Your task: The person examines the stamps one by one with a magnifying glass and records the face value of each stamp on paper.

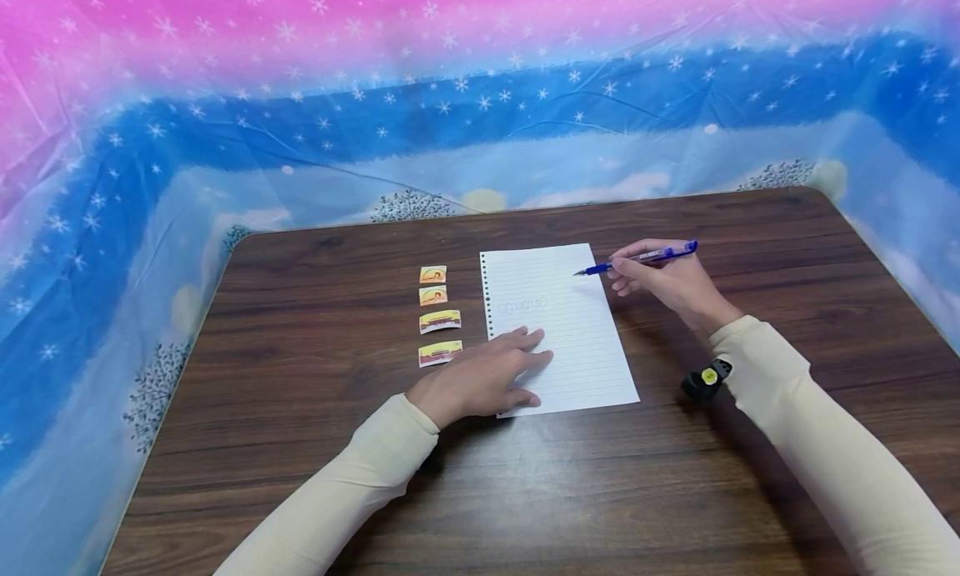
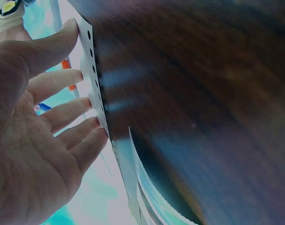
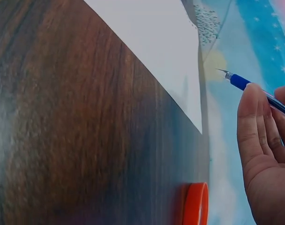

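Note:
A sheet of lined, hole-punched paper [image 1: 570,343] lies on the wooden table, with a faint handwritten row of figures across its middle. My left hand [image 1: 480,372] rests on the sheet's lower left part, fingers spread. In the left wrist view the fingers [image 2: 62,115] reach over the punched edge. My right hand [image 1: 667,284] pinches a blue pen [image 1: 652,257] at the sheet's upper right. Its tip points left over the paper; whether it touches cannot be told. The right wrist view shows the pen [image 3: 240,82] between thumb and fingers.
Left of the sheet, several small printed paper pieces stand in a column: orange ones [image 1: 432,274] above, yellow and red ones [image 1: 440,321] below. An orange rounded thing [image 3: 196,206] shows low in the right wrist view. Snowflake-patterned cloth [image 1: 450,101] hangs around the table [image 1: 300,326].

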`<control>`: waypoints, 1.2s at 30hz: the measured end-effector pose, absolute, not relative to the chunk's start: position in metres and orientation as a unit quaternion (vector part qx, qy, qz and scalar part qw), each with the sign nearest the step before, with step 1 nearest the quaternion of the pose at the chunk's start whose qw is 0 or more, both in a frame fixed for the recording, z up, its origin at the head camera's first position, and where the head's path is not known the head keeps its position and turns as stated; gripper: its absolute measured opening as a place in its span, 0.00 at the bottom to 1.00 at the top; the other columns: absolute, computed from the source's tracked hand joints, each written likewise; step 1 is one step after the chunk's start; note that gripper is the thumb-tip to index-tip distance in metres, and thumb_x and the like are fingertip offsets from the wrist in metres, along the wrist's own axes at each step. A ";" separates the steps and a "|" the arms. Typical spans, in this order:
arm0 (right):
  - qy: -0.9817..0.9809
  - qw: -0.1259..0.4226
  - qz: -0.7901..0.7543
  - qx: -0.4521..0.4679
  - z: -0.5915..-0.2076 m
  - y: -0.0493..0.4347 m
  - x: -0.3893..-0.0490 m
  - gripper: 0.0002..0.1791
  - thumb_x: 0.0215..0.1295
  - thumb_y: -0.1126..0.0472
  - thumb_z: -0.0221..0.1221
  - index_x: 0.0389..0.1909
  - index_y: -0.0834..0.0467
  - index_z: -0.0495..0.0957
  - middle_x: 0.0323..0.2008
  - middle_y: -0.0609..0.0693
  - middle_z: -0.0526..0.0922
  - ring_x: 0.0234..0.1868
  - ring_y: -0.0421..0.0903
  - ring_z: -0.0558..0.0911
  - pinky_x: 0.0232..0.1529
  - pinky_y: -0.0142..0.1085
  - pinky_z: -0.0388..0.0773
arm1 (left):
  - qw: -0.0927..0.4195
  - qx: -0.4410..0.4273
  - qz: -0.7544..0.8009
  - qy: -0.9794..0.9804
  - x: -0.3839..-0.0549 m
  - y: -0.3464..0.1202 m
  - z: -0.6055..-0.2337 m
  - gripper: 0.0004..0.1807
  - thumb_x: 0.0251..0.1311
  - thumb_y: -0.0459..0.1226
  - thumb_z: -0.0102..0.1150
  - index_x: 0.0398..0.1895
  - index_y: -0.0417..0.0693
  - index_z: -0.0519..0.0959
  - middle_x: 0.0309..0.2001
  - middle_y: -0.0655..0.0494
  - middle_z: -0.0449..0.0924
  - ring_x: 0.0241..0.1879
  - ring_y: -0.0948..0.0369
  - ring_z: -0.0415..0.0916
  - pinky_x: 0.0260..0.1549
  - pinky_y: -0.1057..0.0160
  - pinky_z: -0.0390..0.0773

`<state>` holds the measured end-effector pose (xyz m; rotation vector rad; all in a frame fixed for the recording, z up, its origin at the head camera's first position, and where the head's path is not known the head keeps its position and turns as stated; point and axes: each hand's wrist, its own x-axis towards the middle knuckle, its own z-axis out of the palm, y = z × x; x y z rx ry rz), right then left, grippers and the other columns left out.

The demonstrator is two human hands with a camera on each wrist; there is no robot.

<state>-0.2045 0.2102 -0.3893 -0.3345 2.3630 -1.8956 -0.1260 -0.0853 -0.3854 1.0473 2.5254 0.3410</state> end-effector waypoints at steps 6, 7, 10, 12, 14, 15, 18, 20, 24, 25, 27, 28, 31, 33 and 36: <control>0.788 0.047 -0.602 -0.118 -0.395 0.203 -0.207 0.15 0.65 0.60 0.69 0.45 0.69 0.84 0.38 0.68 0.86 0.33 0.57 0.87 0.38 0.45 0.86 | 0.194 0.373 0.119 0.900 -0.127 -0.085 -0.386 0.36 0.67 0.49 0.65 0.75 0.51 0.67 0.79 0.48 0.54 0.79 0.52 0.47 0.73 0.54 0.56; 0.787 0.049 -0.602 -0.123 -0.396 0.202 -0.207 0.15 0.65 0.61 0.69 0.45 0.69 0.84 0.37 0.69 0.85 0.33 0.57 0.87 0.38 0.45 0.86 | 0.194 0.373 0.118 0.900 -0.127 -0.085 -0.386 0.36 0.67 0.49 0.65 0.75 0.51 0.67 0.79 0.48 0.54 0.79 0.52 0.47 0.73 0.54 0.56; 0.784 0.054 -0.604 -0.133 -0.399 0.199 -0.207 0.15 0.66 0.61 0.68 0.45 0.69 0.84 0.37 0.70 0.85 0.33 0.57 0.88 0.38 0.43 0.86 | 0.194 0.374 0.115 0.899 -0.127 -0.085 -0.387 0.36 0.67 0.49 0.64 0.76 0.51 0.67 0.79 0.49 0.53 0.79 0.52 0.47 0.73 0.55 0.56; 0.788 0.059 -0.598 -0.135 -0.400 0.198 -0.206 0.15 0.66 0.60 0.69 0.45 0.68 0.84 0.37 0.70 0.85 0.33 0.56 0.88 0.38 0.41 0.86 | 0.194 0.375 0.113 0.900 -0.127 -0.085 -0.387 0.36 0.67 0.49 0.64 0.76 0.51 0.67 0.79 0.49 0.53 0.79 0.52 0.47 0.73 0.55 0.56; 0.795 0.059 -0.589 -0.137 -0.401 0.196 -0.206 0.16 0.64 0.59 0.70 0.45 0.67 0.85 0.36 0.68 0.87 0.33 0.57 0.88 0.38 0.41 0.86 | 0.194 0.374 0.111 0.900 -0.127 -0.085 -0.387 0.36 0.67 0.49 0.64 0.76 0.51 0.67 0.79 0.49 0.54 0.79 0.52 0.47 0.73 0.55 0.56; 0.798 0.059 -0.583 -0.139 -0.401 0.195 -0.206 0.16 0.64 0.59 0.70 0.45 0.67 0.85 0.35 0.67 0.87 0.32 0.56 0.88 0.37 0.41 0.86 | 0.195 0.373 0.111 0.900 -0.127 -0.085 -0.387 0.36 0.67 0.49 0.64 0.76 0.51 0.67 0.79 0.49 0.54 0.79 0.52 0.47 0.73 0.55 0.56; 0.802 0.062 -0.576 -0.144 -0.402 0.193 -0.206 0.16 0.63 0.59 0.71 0.44 0.67 0.85 0.34 0.65 0.87 0.31 0.55 0.88 0.37 0.41 0.86 | 0.196 0.373 0.112 0.900 -0.127 -0.085 -0.386 0.36 0.67 0.49 0.64 0.76 0.51 0.67 0.79 0.49 0.54 0.79 0.51 0.47 0.73 0.54 0.56; 0.798 0.065 -0.581 -0.148 -0.402 0.191 -0.206 0.16 0.63 0.60 0.71 0.44 0.68 0.84 0.34 0.66 0.87 0.31 0.55 0.88 0.36 0.41 0.86 | 0.198 0.373 0.113 0.900 -0.127 -0.085 -0.386 0.36 0.67 0.49 0.64 0.76 0.51 0.67 0.79 0.49 0.54 0.79 0.51 0.47 0.73 0.54 0.56; 0.800 0.074 -0.578 -0.147 -0.402 0.188 -0.206 0.16 0.64 0.59 0.71 0.45 0.68 0.84 0.35 0.66 0.87 0.32 0.53 0.88 0.37 0.40 0.86 | 0.196 0.375 0.112 0.899 -0.128 -0.084 -0.386 0.35 0.68 0.48 0.64 0.75 0.50 0.67 0.79 0.48 0.54 0.79 0.50 0.47 0.73 0.54 0.56; 0.803 0.075 -0.574 -0.145 -0.402 0.187 -0.206 0.16 0.64 0.59 0.71 0.45 0.67 0.85 0.35 0.65 0.87 0.32 0.53 0.88 0.38 0.40 0.86 | 0.195 0.376 0.111 0.899 -0.128 -0.084 -0.386 0.35 0.68 0.48 0.64 0.75 0.50 0.67 0.78 0.48 0.55 0.78 0.50 0.48 0.73 0.54 0.56; 0.811 0.080 -0.561 -0.142 -0.402 0.186 -0.206 0.16 0.64 0.57 0.70 0.46 0.65 0.85 0.34 0.62 0.88 0.33 0.52 0.88 0.38 0.39 0.86 | 0.195 0.377 0.110 0.899 -0.128 -0.084 -0.386 0.35 0.68 0.48 0.64 0.75 0.50 0.67 0.78 0.48 0.55 0.78 0.50 0.48 0.73 0.55 0.56; 0.814 0.083 -0.557 -0.142 -0.403 0.185 -0.206 0.16 0.64 0.57 0.70 0.46 0.65 0.85 0.34 0.61 0.88 0.33 0.52 0.88 0.38 0.39 0.85 | 0.195 0.377 0.110 0.899 -0.128 -0.084 -0.386 0.35 0.68 0.48 0.64 0.75 0.50 0.67 0.78 0.48 0.55 0.78 0.50 0.48 0.73 0.55 0.56; 0.822 0.086 -0.545 -0.141 -0.404 0.182 -0.206 0.16 0.65 0.55 0.70 0.45 0.64 0.86 0.34 0.59 0.89 0.33 0.52 0.88 0.39 0.40 0.85 | 0.198 0.376 0.111 0.898 -0.128 -0.084 -0.386 0.35 0.68 0.48 0.64 0.75 0.50 0.67 0.78 0.48 0.55 0.78 0.51 0.48 0.74 0.55 0.55; 0.827 0.087 -0.538 -0.142 -0.405 0.181 -0.207 0.16 0.65 0.55 0.70 0.45 0.63 0.86 0.34 0.58 0.89 0.33 0.52 0.89 0.39 0.40 0.85 | 0.199 0.376 0.112 0.898 -0.128 -0.084 -0.386 0.35 0.68 0.49 0.64 0.75 0.50 0.67 0.78 0.48 0.55 0.78 0.51 0.48 0.74 0.55 0.55; 0.833 0.084 -0.529 -0.139 -0.406 0.180 -0.207 0.16 0.65 0.54 0.70 0.45 0.62 0.86 0.33 0.57 0.89 0.33 0.50 0.89 0.39 0.39 0.85 | 0.199 0.377 0.114 0.898 -0.128 -0.084 -0.386 0.35 0.68 0.48 0.64 0.75 0.50 0.67 0.78 0.48 0.55 0.78 0.51 0.48 0.74 0.55 0.55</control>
